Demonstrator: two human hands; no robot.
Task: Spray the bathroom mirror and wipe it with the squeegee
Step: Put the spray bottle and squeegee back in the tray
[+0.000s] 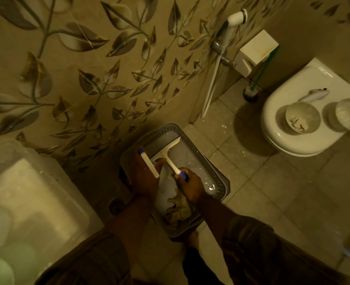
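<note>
The right hand [191, 187] is closed around the blue end of the handle of a cream-white plastic squeegee [167, 153], whose T-shaped blade points away from the person and lies over the far half of a grey rectangular plastic basin with a perforated rim [213, 173]. The left hand [144, 174] is beside it, over the basin's left edge, with a slim white stick with a blue cap [148, 164] lying across its back or held between its fingers; the light is too dim to tell which, so how tightly that hand grips cannot be judged. Its fingertips reach toward the squeegee's neck, just under the blade.

The basin stands on the beige tiled floor [262, 192], close against a wall tiled with a brown leaf pattern [87, 79]. Its bottom looks wet and glossy, and a crumpled yellowish-green cloth [178, 208] lies in the near end, partly under the right forearm.

To the right, well apart from the basin, stands a white toilet with its lid shut [305, 145]. On the lid rest a round grey bowl holding a crumpled scrap [302, 117], a round whitish container [349, 114] and a small pale object behind them. A white hand-shower on a hose [231, 23] hangs on the wall above a green-handled toilet brush [252, 92] in the corner. At the lower left is a translucent plastic tub [32, 192].
</note>
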